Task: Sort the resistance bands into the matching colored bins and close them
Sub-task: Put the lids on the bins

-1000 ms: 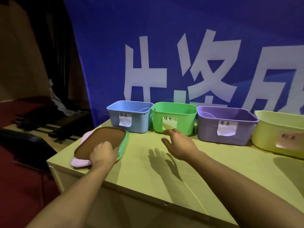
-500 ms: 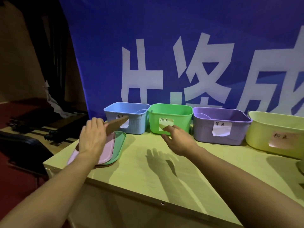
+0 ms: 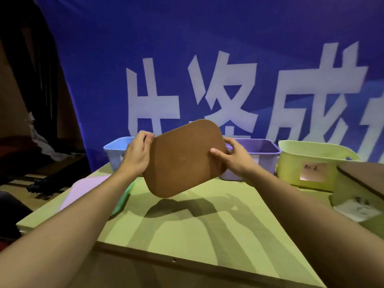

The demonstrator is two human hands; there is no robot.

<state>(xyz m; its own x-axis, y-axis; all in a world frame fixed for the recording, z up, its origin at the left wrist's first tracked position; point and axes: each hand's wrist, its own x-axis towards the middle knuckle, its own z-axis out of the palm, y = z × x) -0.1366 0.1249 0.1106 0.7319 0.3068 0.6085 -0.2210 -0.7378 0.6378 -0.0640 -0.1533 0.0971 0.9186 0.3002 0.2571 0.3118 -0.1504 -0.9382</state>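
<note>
A brown bin lid is held tilted in the air above the table, in front of the bins. My left hand grips its left edge and my right hand grips its right edge. Behind it stand a blue bin, a purple bin and a yellow bin, each with a paper label. The green bin is hidden behind the lid. A pink lid lies on a green lid at the table's left edge. No resistance bands are visible.
The yellow-green table has its front edge close to me. At the right edge, a brown-lidded bin with a paper label stands partly out of view. A blue banner hangs behind the bins. Dark equipment lies on the floor at left.
My left hand lifted the brown lid off the stack and carried it up and right. My right hand left the green bin's front and took hold of the lid's right edge.
</note>
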